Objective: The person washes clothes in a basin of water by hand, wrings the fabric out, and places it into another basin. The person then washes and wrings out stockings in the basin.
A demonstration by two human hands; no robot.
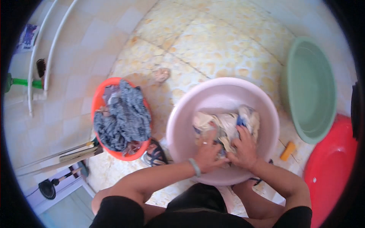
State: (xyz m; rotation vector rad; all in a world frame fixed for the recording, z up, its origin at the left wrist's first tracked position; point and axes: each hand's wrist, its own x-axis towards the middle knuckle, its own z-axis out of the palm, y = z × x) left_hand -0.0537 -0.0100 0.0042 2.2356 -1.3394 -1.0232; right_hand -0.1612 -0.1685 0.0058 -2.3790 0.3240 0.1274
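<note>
Inside a pink basin (178, 114) lies a bunched heap of cream, white and blue clothes (228, 123). My left hand (207, 155), with a ring and a pale bangle, is closed on the near left part of the heap, its fingertips partly sunk in the fabric. Beside it, my right hand (244, 151) curls its fingers down over the right part, next to a blue patch of cloth. The two hands are close together, and both wrists come over the basin's near rim. Folds hide some fingertips and the bottom of the heap.
Left of the basin stands an orange tub (99, 95) piled with dark grey patterned clothes (127, 114). A green basin (311, 91) leans at the right wall, near a red basin (330, 171) and a yellow bar (288, 151). Handled tools and a plunger (47, 189) are at lower left.
</note>
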